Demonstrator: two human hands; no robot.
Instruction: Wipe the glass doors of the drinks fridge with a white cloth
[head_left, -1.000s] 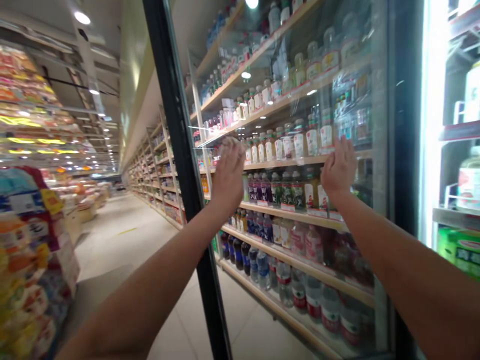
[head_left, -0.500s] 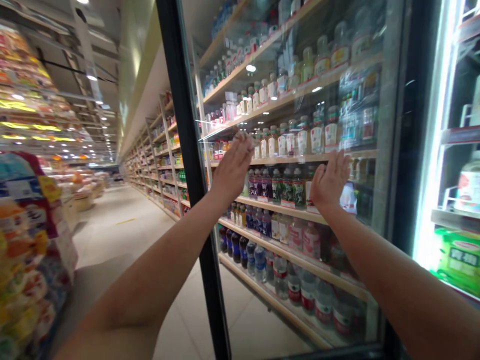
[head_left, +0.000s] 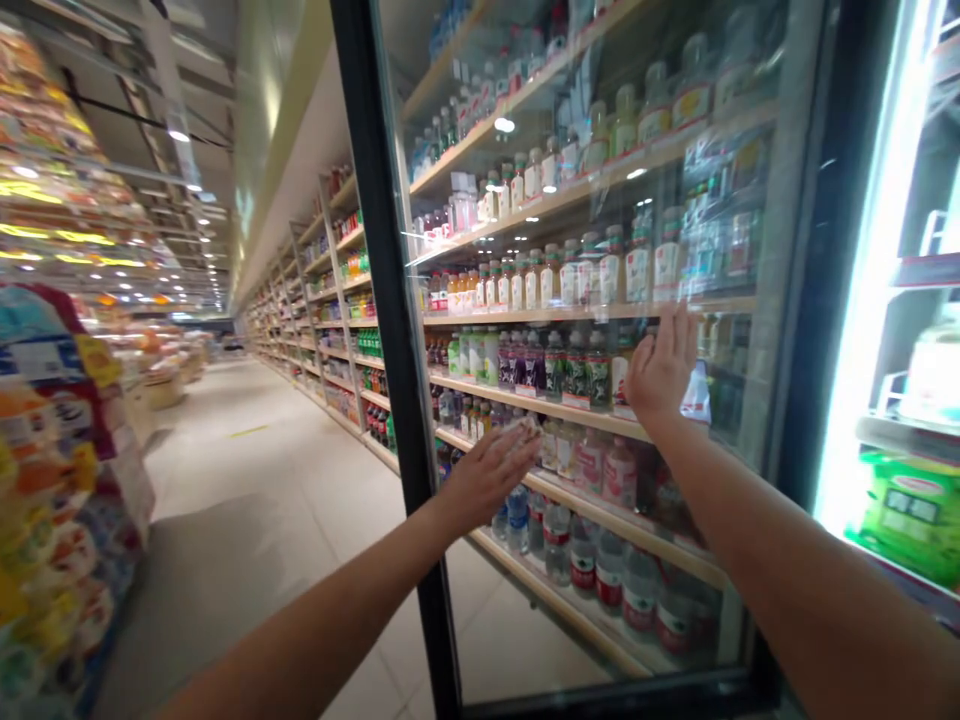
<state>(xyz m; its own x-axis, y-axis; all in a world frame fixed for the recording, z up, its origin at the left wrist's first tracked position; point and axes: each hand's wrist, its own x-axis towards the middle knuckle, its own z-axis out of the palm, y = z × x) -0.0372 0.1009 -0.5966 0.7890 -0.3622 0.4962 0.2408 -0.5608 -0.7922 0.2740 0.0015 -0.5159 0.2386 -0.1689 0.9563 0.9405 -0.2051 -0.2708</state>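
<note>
A glass door (head_left: 720,620) with a black frame stands before me. My left hand (head_left: 487,475) presses a small pale crumpled cloth (head_left: 528,430) against the lower middle of the pane. Most of the cloth is hidden under the fingers; its exact kind is hard to make out. Higher and to the right, my right hand (head_left: 661,368) is open, fingers stretched upward, and holds nothing. It appears to rest on the glass.
Through the pane show shelves of bottled drinks (head_left: 574,275). At the right edge is a lit cooler interior with a green package (head_left: 911,515). On the left, a tiled aisle (head_left: 255,480) runs back past stacked colourful packages (head_left: 52,450).
My left hand has slid down and slightly right across the glass with the cloth. My right hand has stayed almost in place. The view has shifted slightly.
</note>
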